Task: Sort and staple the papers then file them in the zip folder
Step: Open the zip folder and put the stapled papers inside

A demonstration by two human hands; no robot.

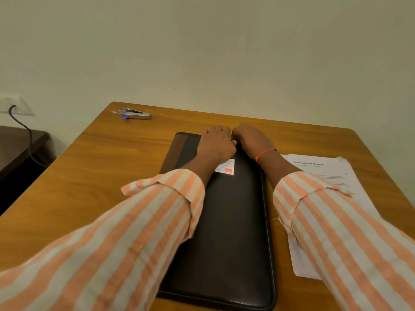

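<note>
I see the left hand (216, 142) gripping the far edge of the folder (235, 221); the right hand (252, 140) curls beside it, grasp unclear.

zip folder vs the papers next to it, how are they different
The zip folder is dark and padded; the papers are white, thin sheets. The left hand and right hand hold the zip folder's far end; neither touches the papers. Both lie flat on the table.

wall (202, 41): plain cream | table (101, 176): brown wood | left: dark side cabinet (15, 144), wall socket (20, 106), black cable (27, 131)
</note>
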